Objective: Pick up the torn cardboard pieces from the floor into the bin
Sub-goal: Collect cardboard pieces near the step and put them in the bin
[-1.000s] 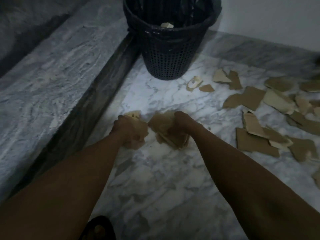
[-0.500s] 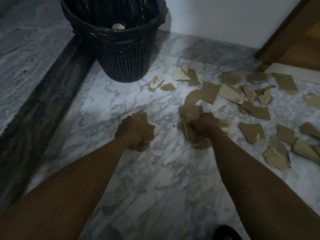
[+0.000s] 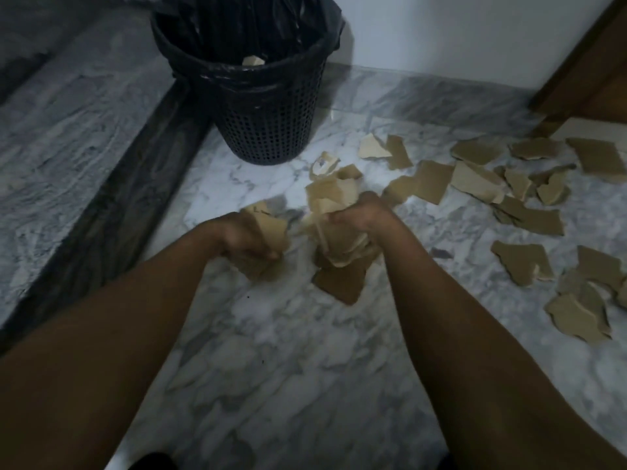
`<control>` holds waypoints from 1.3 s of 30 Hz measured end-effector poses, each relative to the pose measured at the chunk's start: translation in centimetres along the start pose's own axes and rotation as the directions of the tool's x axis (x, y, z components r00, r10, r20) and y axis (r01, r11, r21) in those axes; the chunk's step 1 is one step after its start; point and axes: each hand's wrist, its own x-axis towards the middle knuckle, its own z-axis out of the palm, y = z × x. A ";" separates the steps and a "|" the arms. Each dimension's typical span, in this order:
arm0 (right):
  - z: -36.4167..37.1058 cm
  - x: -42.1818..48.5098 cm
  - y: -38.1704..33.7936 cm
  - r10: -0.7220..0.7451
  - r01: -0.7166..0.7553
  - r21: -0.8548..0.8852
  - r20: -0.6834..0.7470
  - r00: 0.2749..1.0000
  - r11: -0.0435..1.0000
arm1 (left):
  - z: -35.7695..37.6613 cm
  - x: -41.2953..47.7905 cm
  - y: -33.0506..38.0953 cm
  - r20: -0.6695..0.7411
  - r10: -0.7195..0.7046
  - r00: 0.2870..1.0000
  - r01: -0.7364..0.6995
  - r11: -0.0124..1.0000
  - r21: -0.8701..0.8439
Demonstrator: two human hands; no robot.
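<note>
Two hands are closed tight like fists, and each one holds torn cardboard. The left hand [image 3: 246, 237] grips a small bunch of brown pieces [image 3: 268, 232] that stick out past its fingers. The right hand [image 3: 361, 215] squeezes a bigger bunch [image 3: 334, 228], with pieces poking up above the fist and hanging down under it. The two hands are near each other, just apart, above the marble floor [image 3: 288, 368].

On the left side a dark step edge [image 3: 112, 212] runs along the floor, with a raised marble ledge [image 3: 61, 130] beyond it. A white wall [image 3: 458, 35] stands at the back, and a brown wooden frame [image 3: 583, 69] is in the far right corner. The floor close to the person is bare, so there is open room there.

The black bin [image 3: 268, 106] stands straight ahead of the hands, by the step edge. It has a black bag inside, and one pale piece [image 3: 252, 60] shows in it. Many more loose pieces [image 3: 522, 212] lie spread on the floor to the right of the right hand, some overlapping each other.
</note>
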 end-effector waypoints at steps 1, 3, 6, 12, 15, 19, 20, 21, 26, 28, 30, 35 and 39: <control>-1.4 0.2 0.8 0.049 -0.046 0.066 -0.036 0.998 0.997 | 0.5 0.2 1.1 0.042 0.040 0.998 -0.043 0.997 0.065; -4.0 -0.3 2.7 0.145 -0.137 0.140 -0.053 0.988 0.981 | 2.5 0.5 3.7 0.114 0.106 0.988 -0.116 0.989 0.092; -4.7 -1.4 5.5 0.304 -0.300 0.093 -0.033 0.952 0.949 | 6.2 1.6 7.4 0.072 0.180 0.981 -0.184 0.982 0.049; 0.3 -2.1 7.9 0.141 -0.136 0.038 -0.235 0.962 0.990 | 10.5 5.5 8.6 -0.079 0.114 0.990 -0.118 0.992 -0.043; 0.5 -2.0 7.3 0.137 -0.090 0.212 -0.217 0.967 0.973 | 10.2 5.6 7.3 -0.087 0.205 0.975 -0.216 0.966 -0.140; 1.2 -1.7 6.6 0.081 -0.042 0.301 -0.118 0.990 0.953 | 9.9 5.1 4.8 -0.079 0.216 0.973 -0.230 0.912 -0.341; 1.5 -1.7 6.2 0.068 -0.030 0.299 -0.118 0.991 0.954 | 9.9 4.9 4.2 -0.085 0.202 0.976 -0.219 0.897 -0.384; 1.7 -1.5 5.8 0.061 -0.024 0.298 -0.118 0.991 0.954 | 9.7 4.6 3.9 -0.093 0.189 0.978 -0.211 0.880 -0.426; 2.4 -0.7 4.2 0.086 -0.051 0.304 -0.103 0.991 0.951 | 9.2 4.2 3.6 -0.163 0.145 0.976 -0.216 0.739 -0.638; 2.5 -0.5 3.9 0.103 -0.068 0.307 -0.098 0.990 0.949 | 9.1 4.3 3.2 -0.166 0.124 0.978 -0.203 0.738 -0.643; 2.0 0.0 4.4 0.223 -0.170 0.372 -0.105 0.969 0.913 | 8.7 4.3 2.4 -0.180 0.079 0.980 -0.181 0.727 -0.663; -0.7 0.0 4.9 0.389 -0.388 0.589 0.133 0.912 0.709 | 5.7 4.5 -0.3 -0.102 -0.080 0.992 -0.034 0.600 -0.799; 1.3 -0.5 3.2 0.286 -0.308 0.295 0.116 0.951 0.904 | 3.9 4.2 -1.9 -0.054 -0.187 0.981 0.043 0.479 -0.877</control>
